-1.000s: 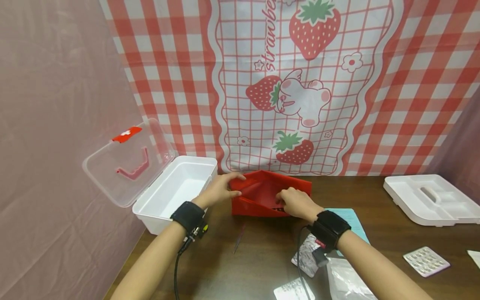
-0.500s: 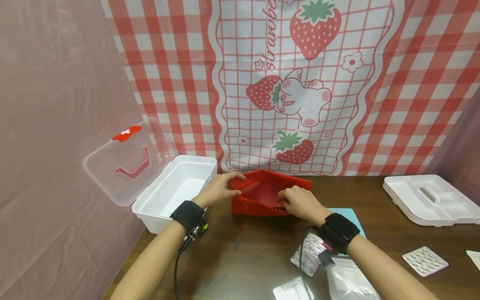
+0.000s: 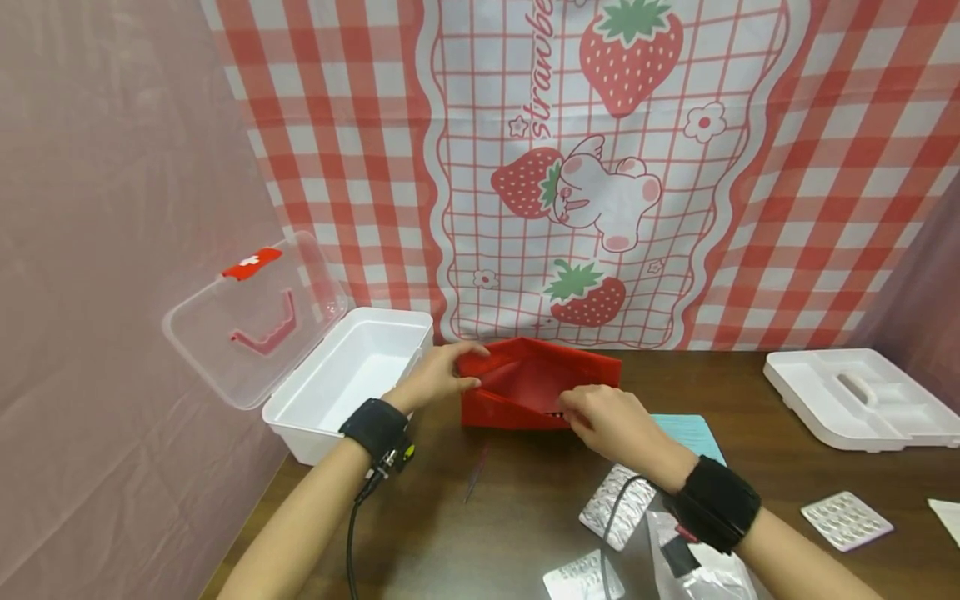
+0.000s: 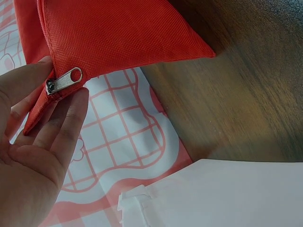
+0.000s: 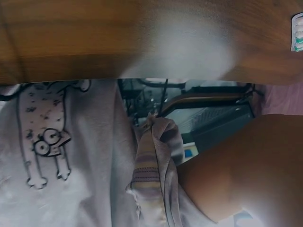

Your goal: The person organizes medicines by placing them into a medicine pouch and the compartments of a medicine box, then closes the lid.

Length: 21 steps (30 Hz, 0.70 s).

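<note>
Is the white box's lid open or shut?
Open: the clear lid stands tilted back from the white box, whose bare inside shows.

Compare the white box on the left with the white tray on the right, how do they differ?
The white box is deep, while the white tray is shallow and flat. The box has a clear lid, hinged open and standing up; the tray has no lid. The box's red handle sits on that lid; the tray's white handle sits in its middle. Both are white plastic and rest on the brown table.
</note>
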Motion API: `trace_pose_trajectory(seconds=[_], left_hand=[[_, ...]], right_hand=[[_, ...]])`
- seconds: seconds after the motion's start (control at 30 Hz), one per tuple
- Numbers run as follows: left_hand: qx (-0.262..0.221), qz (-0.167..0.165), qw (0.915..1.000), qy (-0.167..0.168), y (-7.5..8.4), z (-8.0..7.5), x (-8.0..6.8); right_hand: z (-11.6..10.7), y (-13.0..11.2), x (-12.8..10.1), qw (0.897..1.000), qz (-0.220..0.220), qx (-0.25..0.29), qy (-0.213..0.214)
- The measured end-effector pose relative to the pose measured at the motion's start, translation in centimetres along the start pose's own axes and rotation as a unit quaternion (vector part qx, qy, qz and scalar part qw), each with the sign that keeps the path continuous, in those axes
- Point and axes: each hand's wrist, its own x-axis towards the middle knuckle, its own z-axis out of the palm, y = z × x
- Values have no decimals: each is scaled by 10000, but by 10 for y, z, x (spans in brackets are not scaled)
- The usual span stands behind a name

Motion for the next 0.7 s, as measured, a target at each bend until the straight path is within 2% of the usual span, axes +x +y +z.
trace_pose_trajectory(seconds=[0.33,0.53,0.7], left_hand=[[19,77,10000,30,1,-1,0],[-24,85,10000,43,1,0,-1],[-20,71,10000,39,1,0,-1]], right_hand=[[0,-22,-36,9978,-632,-52,-172],[9,-31,-54,9945,-939,-378,-258],[15,-39,-68,9907,-961,-517,-810]])
